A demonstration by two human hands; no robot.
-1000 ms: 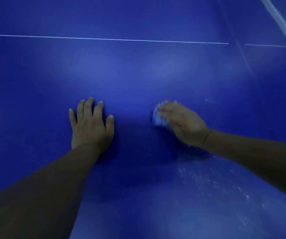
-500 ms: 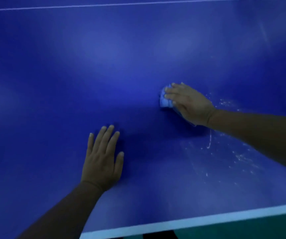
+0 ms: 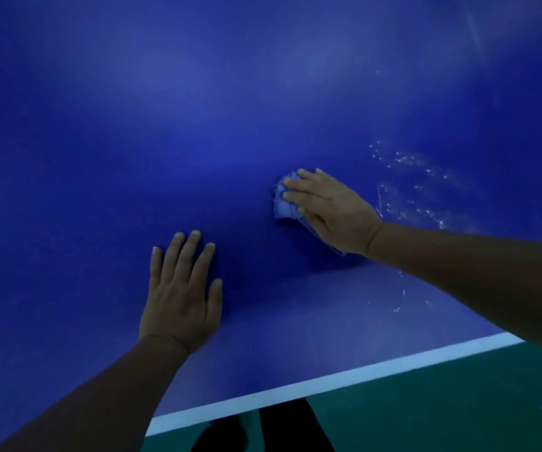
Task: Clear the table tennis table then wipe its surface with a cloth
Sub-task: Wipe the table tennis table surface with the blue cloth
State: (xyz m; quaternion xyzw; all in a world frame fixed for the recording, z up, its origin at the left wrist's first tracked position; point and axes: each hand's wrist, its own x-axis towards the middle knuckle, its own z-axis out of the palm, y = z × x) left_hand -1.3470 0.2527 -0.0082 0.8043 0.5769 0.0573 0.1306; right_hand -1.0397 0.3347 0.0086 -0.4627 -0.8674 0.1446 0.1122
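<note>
The blue table tennis table (image 3: 198, 109) fills most of the view. My right hand (image 3: 328, 210) lies on a wadded light blue cloth (image 3: 281, 207) at centre right and presses it onto the surface, its fingers bent over the wad. Most of the cloth is hidden under that hand. My left hand (image 3: 181, 298) rests flat on the bare table to the lower left, fingers straight and spread, holding nothing.
Whitish wet streaks and specks (image 3: 419, 184) mark the surface to the right of the cloth. The table's white edge line (image 3: 328, 383) runs across the bottom. Below it are green floor (image 3: 442, 402) and my dark legs (image 3: 282, 429).
The view has tilted down, so the near table edge and floor show more. My right hand with the cloth stays left of the streaks. My left hand remains flat.
</note>
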